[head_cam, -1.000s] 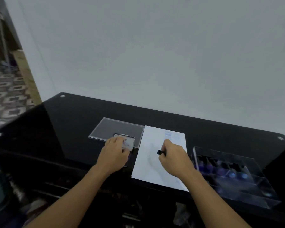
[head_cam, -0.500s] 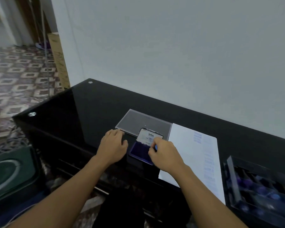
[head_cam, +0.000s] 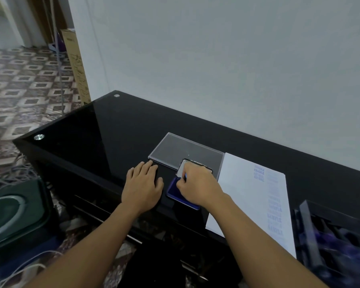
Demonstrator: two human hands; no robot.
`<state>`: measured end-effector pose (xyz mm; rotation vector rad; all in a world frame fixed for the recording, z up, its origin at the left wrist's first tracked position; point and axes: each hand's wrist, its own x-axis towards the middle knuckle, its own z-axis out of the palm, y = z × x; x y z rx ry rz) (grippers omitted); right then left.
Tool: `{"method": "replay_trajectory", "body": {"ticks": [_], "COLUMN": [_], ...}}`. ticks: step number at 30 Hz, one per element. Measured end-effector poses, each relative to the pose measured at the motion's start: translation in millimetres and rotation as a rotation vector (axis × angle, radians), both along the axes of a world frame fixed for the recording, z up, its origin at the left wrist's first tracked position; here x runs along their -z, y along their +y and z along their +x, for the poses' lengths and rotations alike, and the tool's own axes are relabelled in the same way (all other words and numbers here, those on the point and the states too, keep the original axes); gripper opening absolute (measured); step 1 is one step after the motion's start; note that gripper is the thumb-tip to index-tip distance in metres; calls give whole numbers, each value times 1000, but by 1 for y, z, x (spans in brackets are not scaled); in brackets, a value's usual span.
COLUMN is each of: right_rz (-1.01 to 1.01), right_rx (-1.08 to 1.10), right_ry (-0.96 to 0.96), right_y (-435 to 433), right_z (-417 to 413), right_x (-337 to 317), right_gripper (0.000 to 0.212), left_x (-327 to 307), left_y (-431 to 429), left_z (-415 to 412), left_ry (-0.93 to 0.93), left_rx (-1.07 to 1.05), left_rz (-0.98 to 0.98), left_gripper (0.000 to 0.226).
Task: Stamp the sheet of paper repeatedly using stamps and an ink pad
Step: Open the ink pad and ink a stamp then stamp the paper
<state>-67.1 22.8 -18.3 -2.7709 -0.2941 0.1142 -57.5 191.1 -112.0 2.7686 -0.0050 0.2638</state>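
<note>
A white sheet of paper (head_cam: 247, 194) lies on the black glass table (head_cam: 116, 129), with a column of faint blue stamped words down its right part. Left of it sits an open blue ink pad (head_cam: 173, 191), its lid (head_cam: 180, 169) tilted up behind. My right hand (head_cam: 197, 187) is over the pad, fingers curled around a small stamp (head_cam: 185, 176) of which only a blue bit shows. My left hand (head_cam: 142, 187) rests flat on the table just left of the pad, fingers straight.
A clear plastic lid (head_cam: 181, 151) lies flat behind the pad. A clear box of stamps (head_cam: 337, 240) stands at the right edge of view. The wall runs close behind the table. Left of the table, the floor holds a dark speaker (head_cam: 13, 210) and cables.
My right hand left the paper and moved left with the stamp onto the ink pad. My left hand let go of the pad's lid and lies flat beside it. The view swung left.
</note>
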Motion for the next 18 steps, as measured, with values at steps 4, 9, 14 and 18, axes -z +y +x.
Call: {"method": "replay_trajectory", "body": {"ticks": [4, 9, 14, 18], "right_rz": [-59, -7, -4, 16], "right_rx": [-18, 5, 6, 9], "right_ry": [16, -11, -78, -98], "right_y": [3, 5, 6, 7], "right_z": [3, 0, 1, 1], "right_x": [8, 25, 30, 33], "right_gripper": [12, 11, 10, 9], "left_x": [2, 3, 3, 5], "left_y": [0, -1, -3, -3], "left_z": [0, 0, -1, 0], "left_ry": [-18, -12, -11, -26], "left_rx": [-12, -35, -47, -54], "left_rz": [7, 14, 27, 34], "left_gripper": [51, 52, 52, 51]}}
